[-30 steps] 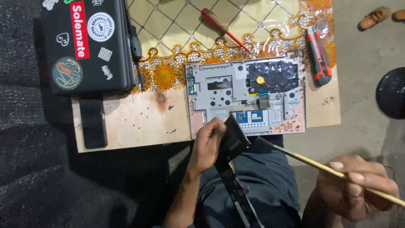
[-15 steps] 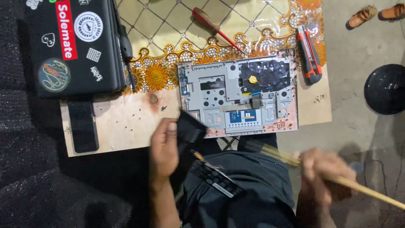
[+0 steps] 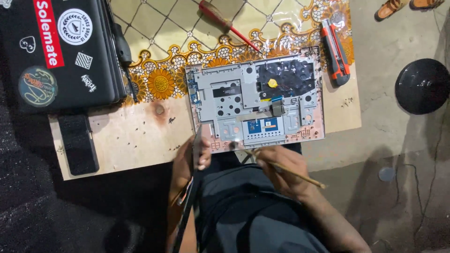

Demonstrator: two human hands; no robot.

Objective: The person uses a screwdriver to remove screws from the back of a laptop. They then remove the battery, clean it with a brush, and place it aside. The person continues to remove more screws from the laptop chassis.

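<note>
The left hand (image 3: 190, 164) is at the near edge of the wooden board (image 3: 131, 136), just beside the left corner of the opened laptop base (image 3: 258, 100). Its fingers are closed around a thin dark flat part (image 3: 186, 213), seen edge-on, which goes from the hand down toward the person's lap; what kind of part it is, I cannot tell. The right hand (image 3: 281, 168) is in front of the near edge of the laptop base, and its fingers are pinched on a thin wooden stick (image 3: 300, 176). The stick lies at a slant: one end points to the lower left part of the base, close to the blue touchpad board (image 3: 262, 125), and the other end sticks out to the right past the hand. If the tip really touches the base is not clear. The laptop base lies flat on the board, inside up, with grey metal plates, a dark area at the upper right and a small yellow spot (image 3: 272, 83) on it. A closed black laptop with stickers (image 3: 56, 51) lies at the upper left, and a black flat block (image 3: 78, 143) is below it on the board. A red screwdriver (image 3: 227, 24) lies on the flowered cloth (image 3: 159, 28) above the base, and a red and black utility knife (image 3: 335, 50) lies to the right of the base. A round black object (image 3: 422, 85) stands on the floor at the right, well apart from the board.
</note>
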